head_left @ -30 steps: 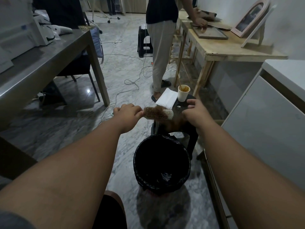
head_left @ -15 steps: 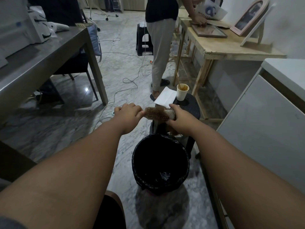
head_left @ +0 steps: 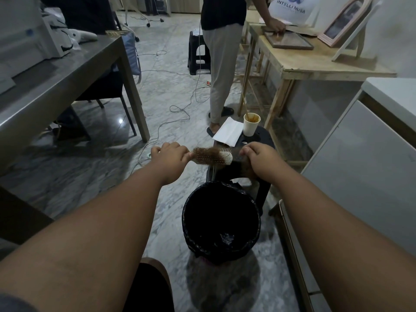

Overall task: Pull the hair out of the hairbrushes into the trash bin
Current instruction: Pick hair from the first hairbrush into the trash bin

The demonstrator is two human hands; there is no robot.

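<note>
**Head view**

The left hand [head_left: 170,157] is curled tight round the handle of a pale oval hairbrush [head_left: 221,159] with little pins. It holds the brush sideways near the middle of the picture. The handle is hidden inside the fist.

A fuzzy clump of brown hair [head_left: 206,152] sits on the pins, mostly at the end by the left hand. The right hand [head_left: 258,158] is at 3 o'clock from the brush. Its fingers are curled and pinch a wisp of that hair just off the brush tip, though the wisp is blurry. The two hands are apart, with the brush between them.

At 6 o'clock from the brush, a round black trash bin [head_left: 225,253] with a black bag in it stands on the floor.

Behind the hands is a black plastic stool [head_left: 263,140]. On it are a white paper cup [head_left: 251,126] and a folded white paper [head_left: 227,132], side by side.

At 12 o'clock a person in grey trousers [head_left: 216,64] stands by a wooden table [head_left: 315,64]. At 10 o'clock is a grey metal table [head_left: 67,82].
</note>
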